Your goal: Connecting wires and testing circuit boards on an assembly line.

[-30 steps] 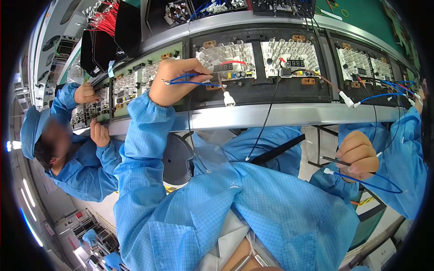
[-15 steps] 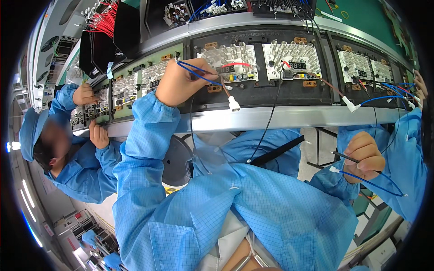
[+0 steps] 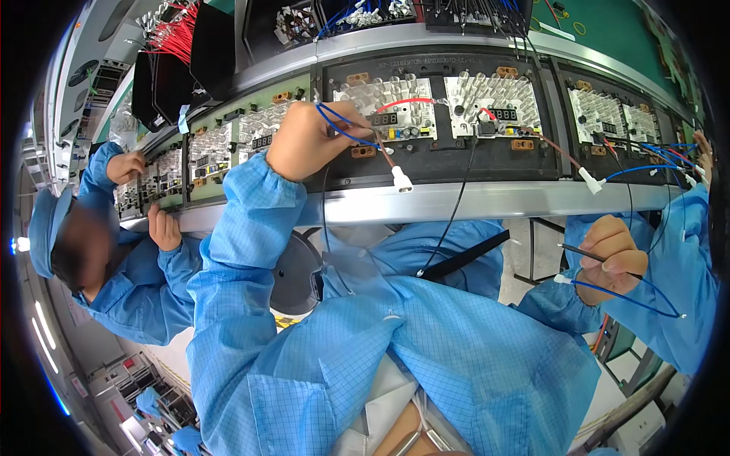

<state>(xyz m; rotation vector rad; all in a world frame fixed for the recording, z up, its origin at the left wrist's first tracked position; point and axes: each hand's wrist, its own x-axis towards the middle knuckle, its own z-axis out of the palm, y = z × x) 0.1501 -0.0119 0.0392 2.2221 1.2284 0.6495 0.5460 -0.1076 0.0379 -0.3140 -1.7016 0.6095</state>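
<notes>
My left hand (image 3: pixel 310 140) is raised to the circuit board panel (image 3: pixel 395 114) on the black carrier and pinches a blue wire (image 3: pixel 346 128) looped over its fingers; a lead with a white connector (image 3: pixel 401 180) hangs just right of it. My right hand (image 3: pixel 612 257) is low at the right, away from the line, closed on a thin dark tool (image 3: pixel 579 251) and another blue wire (image 3: pixel 631 300) that loops out to the right. Both arms are in light blue sleeves.
A row of boards with silver heat sinks (image 3: pixel 498 99) runs along a grey conveyor rail (image 3: pixel 487 199). A co-worker in a blue cap (image 3: pixel 46 228) at the left has both hands on boards (image 3: pixel 163 171). Another blue sleeve (image 3: pixel 688 251) stands at the right. Red wire bundles (image 3: pixel 171 34) hang above.
My left hand has slid right along the board with the blue wire and risen slightly. My right hand has dropped a little and moved left, still holding the tool and wire.
</notes>
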